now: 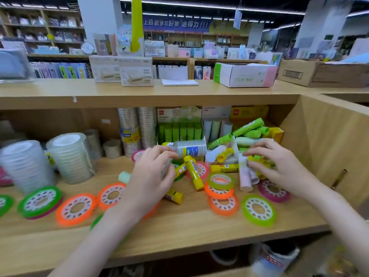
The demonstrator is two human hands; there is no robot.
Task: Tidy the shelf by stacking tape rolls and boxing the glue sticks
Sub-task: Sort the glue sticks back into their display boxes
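We reach both hands over the pale wooden shelf (pixel 179 228). Our left hand (pixel 148 181) curls its fingers round a clear sleeve of stacked tape rolls (pixel 189 148) lying on its side, gripping its near end. Our right hand (pixel 279 166) hovers over the heap of yellow and green glue sticks (pixel 247 129), fingers bent; whether it pinches the pale pink glue stick (pixel 244 176) beneath it we cannot tell. Flat orange tape rolls (pixel 76 208), green tape rolls (pixel 259 209) and a magenta tape roll (pixel 273 190) lie scattered along the shelf's front. Two upright stacks of clear tape (pixel 69 156) stand at the left. A green display box of glue sticks (pixel 179 124) sits at the back.
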